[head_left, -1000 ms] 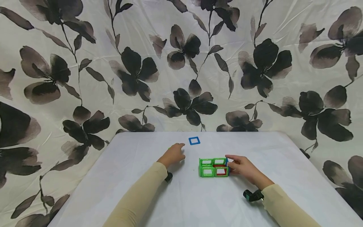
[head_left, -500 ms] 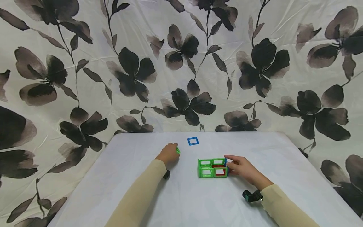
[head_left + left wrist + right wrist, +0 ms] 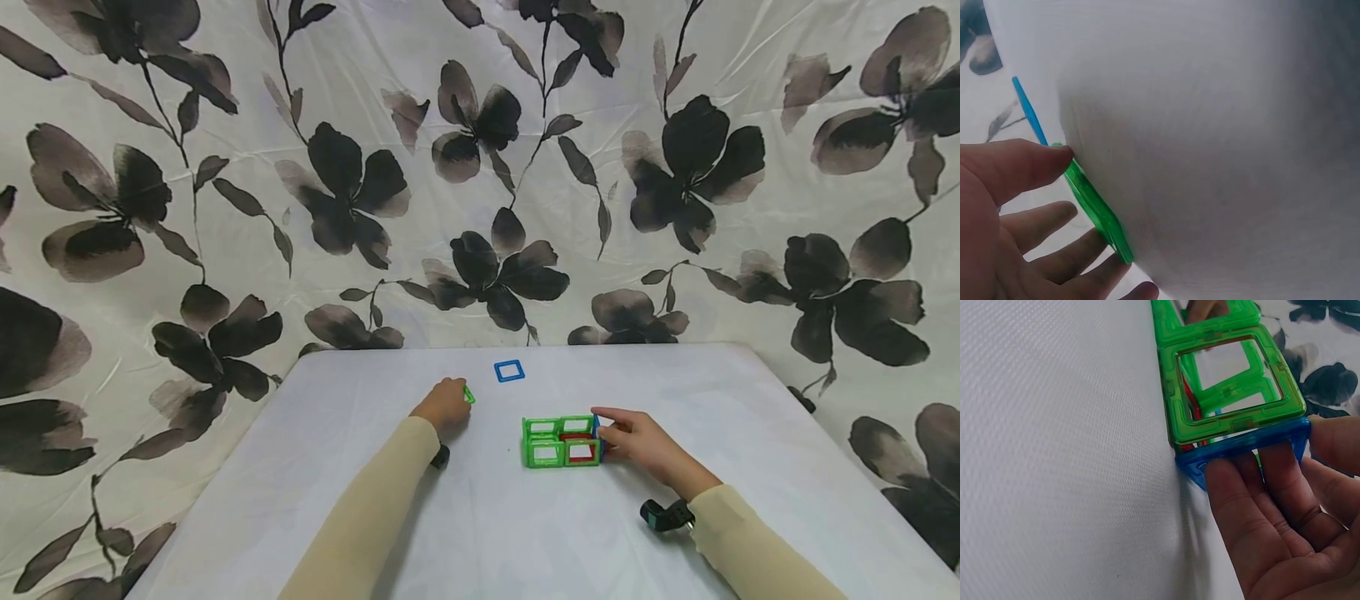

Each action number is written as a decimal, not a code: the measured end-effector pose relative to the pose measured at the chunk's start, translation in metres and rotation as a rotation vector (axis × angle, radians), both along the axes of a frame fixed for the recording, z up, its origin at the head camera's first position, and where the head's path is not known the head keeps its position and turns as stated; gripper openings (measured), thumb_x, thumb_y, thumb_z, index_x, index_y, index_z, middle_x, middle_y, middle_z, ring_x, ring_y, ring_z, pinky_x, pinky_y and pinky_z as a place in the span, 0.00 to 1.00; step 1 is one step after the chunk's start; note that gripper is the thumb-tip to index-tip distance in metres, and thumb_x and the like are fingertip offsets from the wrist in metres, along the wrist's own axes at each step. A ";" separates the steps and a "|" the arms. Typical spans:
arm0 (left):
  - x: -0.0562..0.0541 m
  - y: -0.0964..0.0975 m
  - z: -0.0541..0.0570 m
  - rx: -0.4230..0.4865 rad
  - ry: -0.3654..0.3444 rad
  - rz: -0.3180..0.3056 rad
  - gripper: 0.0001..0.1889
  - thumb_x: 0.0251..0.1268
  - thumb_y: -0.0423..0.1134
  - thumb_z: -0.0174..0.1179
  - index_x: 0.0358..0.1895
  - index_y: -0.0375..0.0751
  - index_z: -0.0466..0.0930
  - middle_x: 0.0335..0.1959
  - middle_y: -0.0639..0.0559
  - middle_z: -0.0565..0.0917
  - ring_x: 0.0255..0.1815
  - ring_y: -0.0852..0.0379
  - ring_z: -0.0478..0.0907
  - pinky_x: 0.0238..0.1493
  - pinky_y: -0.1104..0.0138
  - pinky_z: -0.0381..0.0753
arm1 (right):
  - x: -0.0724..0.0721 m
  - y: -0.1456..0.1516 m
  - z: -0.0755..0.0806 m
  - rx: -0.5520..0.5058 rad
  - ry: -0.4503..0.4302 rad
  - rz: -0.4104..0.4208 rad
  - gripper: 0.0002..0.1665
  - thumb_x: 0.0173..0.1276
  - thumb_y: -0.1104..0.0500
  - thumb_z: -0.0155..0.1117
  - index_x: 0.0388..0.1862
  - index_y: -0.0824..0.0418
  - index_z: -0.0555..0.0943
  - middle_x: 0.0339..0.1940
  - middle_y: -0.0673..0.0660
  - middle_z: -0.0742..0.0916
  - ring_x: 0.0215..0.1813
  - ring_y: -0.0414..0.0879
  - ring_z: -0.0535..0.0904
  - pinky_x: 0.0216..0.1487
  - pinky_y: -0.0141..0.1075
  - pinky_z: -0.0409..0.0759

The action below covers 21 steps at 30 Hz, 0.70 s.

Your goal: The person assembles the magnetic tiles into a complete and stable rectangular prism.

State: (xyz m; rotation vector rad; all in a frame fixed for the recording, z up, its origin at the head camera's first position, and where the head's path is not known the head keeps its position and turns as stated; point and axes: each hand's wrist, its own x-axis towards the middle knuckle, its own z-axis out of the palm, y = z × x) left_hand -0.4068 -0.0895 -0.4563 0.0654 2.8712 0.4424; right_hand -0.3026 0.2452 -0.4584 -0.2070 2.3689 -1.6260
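My left hand (image 3: 441, 403) pinches a green magnetic tile (image 3: 1099, 209), thumb on one side and fingers on the other. The tile is seen nearly edge-on, close over the white table. A box-like row of green magnetic tiles (image 3: 546, 455) stands upright at right of centre, with a red tile (image 3: 582, 452) inside. At its right end my right hand (image 3: 641, 442) holds a blue magnetic tile (image 3: 1244, 442). In the right wrist view, fingers lie at the blue tile's edges and reach into its open middle.
A loose blue square tile (image 3: 509, 371) lies flat near the back of the white table (image 3: 480, 533). Behind the table hangs a floral cloth (image 3: 495, 167). Black wrist devices (image 3: 666, 516) sit below the sleeves.
The left hand has drawn back slightly to the left, and the green tile now shows beside its fingers. The right hand and the tile structure stay in place.
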 end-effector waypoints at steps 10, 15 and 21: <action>-0.010 -0.004 -0.009 -0.020 0.006 -0.039 0.28 0.67 0.35 0.53 0.71 0.36 0.64 0.63 0.39 0.73 0.55 0.49 0.73 0.64 0.54 0.73 | 0.002 0.000 0.002 -0.001 0.006 0.009 0.32 0.74 0.56 0.56 0.73 0.63 0.64 0.58 0.69 0.80 0.51 0.50 0.83 0.50 0.43 0.85; -0.010 -0.004 -0.009 -0.044 0.024 -0.062 0.25 0.65 0.33 0.52 0.66 0.33 0.68 0.57 0.40 0.75 0.47 0.51 0.72 0.60 0.56 0.75 | 0.001 0.000 0.002 -0.002 0.007 0.009 0.32 0.74 0.56 0.56 0.73 0.64 0.64 0.58 0.69 0.80 0.50 0.50 0.83 0.50 0.43 0.85; -0.009 -0.003 -0.007 -0.037 0.022 -0.064 0.24 0.65 0.33 0.53 0.64 0.31 0.70 0.54 0.41 0.76 0.44 0.51 0.71 0.57 0.57 0.76 | -0.001 -0.001 0.000 0.011 -0.010 -0.018 0.30 0.74 0.57 0.56 0.73 0.60 0.66 0.58 0.67 0.81 0.52 0.49 0.83 0.50 0.41 0.85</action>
